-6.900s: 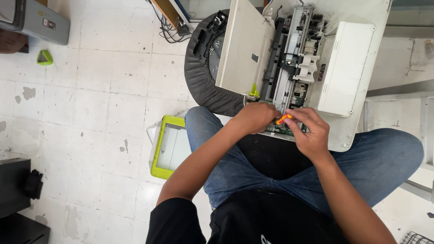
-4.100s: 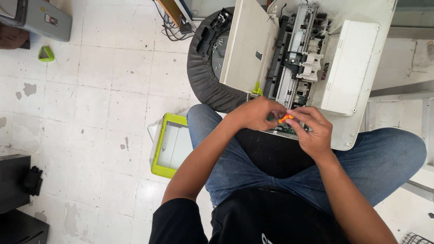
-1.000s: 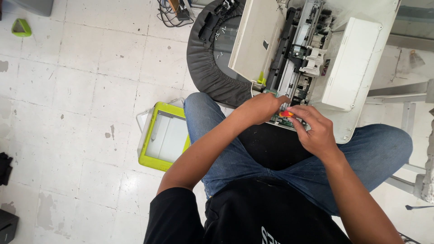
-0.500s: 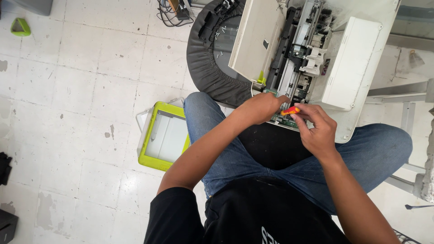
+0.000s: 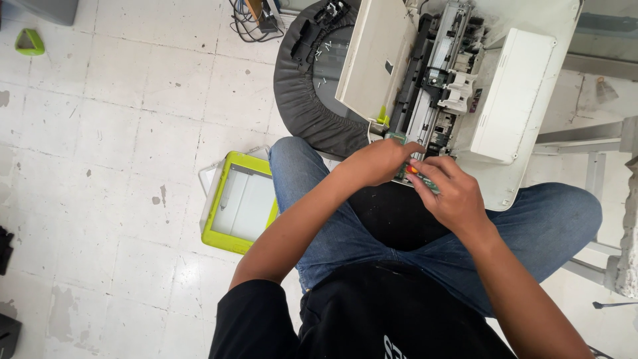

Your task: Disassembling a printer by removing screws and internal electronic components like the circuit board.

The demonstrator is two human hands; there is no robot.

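the left hand [image 5: 379, 161] curls closed on the near edge of the opened printer [image 5: 465, 100]. the right hand [image 5: 452, 193] pinches an orange-handled tool [image 5: 413, 170] against it.

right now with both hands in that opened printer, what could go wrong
1. The opened printer seems to rest partly on the person's knees; it could tip as the left hand and right hand press at its near edge.
2. The orange-handled tool meets a green circuit board; a slip might scratch it.
3. Small screws lie loose in the dark round tray on the floor and could scatter if kicked.
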